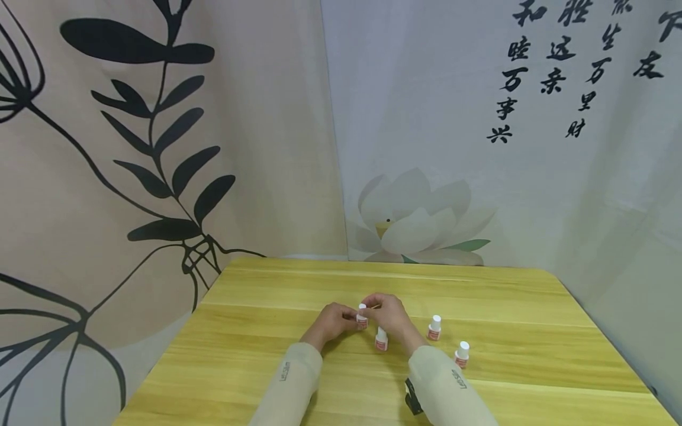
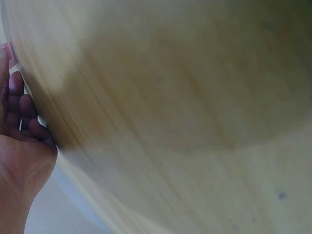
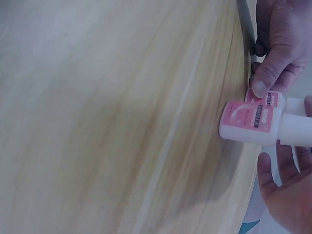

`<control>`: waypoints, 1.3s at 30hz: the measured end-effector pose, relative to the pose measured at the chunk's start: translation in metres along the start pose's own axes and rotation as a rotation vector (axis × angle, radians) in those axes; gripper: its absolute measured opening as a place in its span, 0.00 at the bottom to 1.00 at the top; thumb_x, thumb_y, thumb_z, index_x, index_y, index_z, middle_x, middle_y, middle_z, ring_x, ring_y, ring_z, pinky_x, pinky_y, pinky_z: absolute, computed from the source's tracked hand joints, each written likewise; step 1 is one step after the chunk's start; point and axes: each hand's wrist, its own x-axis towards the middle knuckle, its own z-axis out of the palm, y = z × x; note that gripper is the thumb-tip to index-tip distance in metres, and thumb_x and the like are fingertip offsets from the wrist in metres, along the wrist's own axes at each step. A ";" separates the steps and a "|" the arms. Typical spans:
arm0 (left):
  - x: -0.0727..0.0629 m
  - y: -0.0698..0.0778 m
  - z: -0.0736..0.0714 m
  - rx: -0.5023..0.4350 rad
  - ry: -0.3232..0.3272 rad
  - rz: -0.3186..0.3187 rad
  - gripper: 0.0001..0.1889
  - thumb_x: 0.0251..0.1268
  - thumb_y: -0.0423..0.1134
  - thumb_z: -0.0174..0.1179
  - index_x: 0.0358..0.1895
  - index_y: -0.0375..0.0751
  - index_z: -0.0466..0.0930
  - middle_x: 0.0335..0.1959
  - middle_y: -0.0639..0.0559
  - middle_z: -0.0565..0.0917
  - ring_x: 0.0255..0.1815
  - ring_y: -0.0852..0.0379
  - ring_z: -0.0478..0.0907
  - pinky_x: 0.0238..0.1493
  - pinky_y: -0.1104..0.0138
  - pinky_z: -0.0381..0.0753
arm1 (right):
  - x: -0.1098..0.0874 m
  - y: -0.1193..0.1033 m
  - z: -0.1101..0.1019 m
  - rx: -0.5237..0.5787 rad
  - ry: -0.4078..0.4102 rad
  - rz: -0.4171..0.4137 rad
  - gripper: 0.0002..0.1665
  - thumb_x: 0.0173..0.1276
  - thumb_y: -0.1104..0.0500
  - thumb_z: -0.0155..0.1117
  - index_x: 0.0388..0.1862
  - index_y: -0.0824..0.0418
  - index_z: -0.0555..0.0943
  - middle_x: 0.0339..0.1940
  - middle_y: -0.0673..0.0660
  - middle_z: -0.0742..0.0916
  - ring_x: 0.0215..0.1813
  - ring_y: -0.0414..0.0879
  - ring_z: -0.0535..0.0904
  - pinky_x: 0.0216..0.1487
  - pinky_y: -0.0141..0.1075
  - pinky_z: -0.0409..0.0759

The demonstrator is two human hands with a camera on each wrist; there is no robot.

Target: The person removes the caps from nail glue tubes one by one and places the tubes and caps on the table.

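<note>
My left hand (image 1: 334, 320) pinches a small white bottle (image 1: 362, 323) with a pink label near the middle of the table. In the right wrist view, the left thumb (image 3: 265, 80) presses on that bottle's label. My right hand (image 1: 393, 315) has its thumb and forefinger at the bottle's white cap (image 1: 362, 306). A second bottle (image 1: 380, 341) of the same kind stands just under the right hand, its cap partly covered in the head view. The nearer bottle (image 3: 253, 122) overlaps the held one in the right wrist view. In the left wrist view, the left palm (image 2: 24, 161) shows at the edge.
Two more such bottles stand right of my right hand, one farther back (image 1: 434, 328) and one nearer (image 1: 462, 355). The wooden table (image 1: 266, 284) reaches back to a printed curtain (image 1: 277, 148). A black device (image 1: 412, 397) sits at the right sleeve.
</note>
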 end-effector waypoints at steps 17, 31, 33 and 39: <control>0.001 -0.001 0.000 -0.009 -0.007 -0.012 0.09 0.60 0.48 0.71 0.41 0.53 0.91 0.41 0.60 0.86 0.45 0.57 0.78 0.54 0.52 0.76 | 0.003 0.005 0.002 0.037 0.003 0.016 0.09 0.67 0.57 0.70 0.43 0.59 0.83 0.40 0.50 0.86 0.45 0.47 0.80 0.48 0.44 0.78; 0.000 0.000 -0.002 -0.004 -0.003 0.016 0.09 0.61 0.48 0.70 0.40 0.51 0.91 0.40 0.59 0.87 0.45 0.57 0.78 0.54 0.53 0.77 | 0.002 0.003 0.001 0.068 -0.017 0.033 0.11 0.67 0.56 0.69 0.46 0.60 0.85 0.42 0.52 0.87 0.44 0.47 0.79 0.47 0.42 0.78; -0.001 0.001 -0.002 -0.007 -0.007 0.008 0.09 0.61 0.47 0.70 0.41 0.51 0.91 0.40 0.59 0.87 0.46 0.57 0.78 0.55 0.52 0.76 | 0.001 0.002 0.001 0.075 -0.020 0.029 0.13 0.67 0.57 0.69 0.48 0.61 0.84 0.43 0.52 0.87 0.45 0.48 0.80 0.48 0.43 0.78; -0.002 0.002 -0.003 -0.004 -0.013 0.001 0.09 0.61 0.47 0.71 0.42 0.50 0.90 0.41 0.59 0.87 0.46 0.56 0.78 0.56 0.51 0.75 | -0.001 -0.001 0.000 0.086 -0.017 0.047 0.12 0.68 0.56 0.69 0.47 0.61 0.83 0.42 0.52 0.86 0.46 0.48 0.79 0.49 0.43 0.77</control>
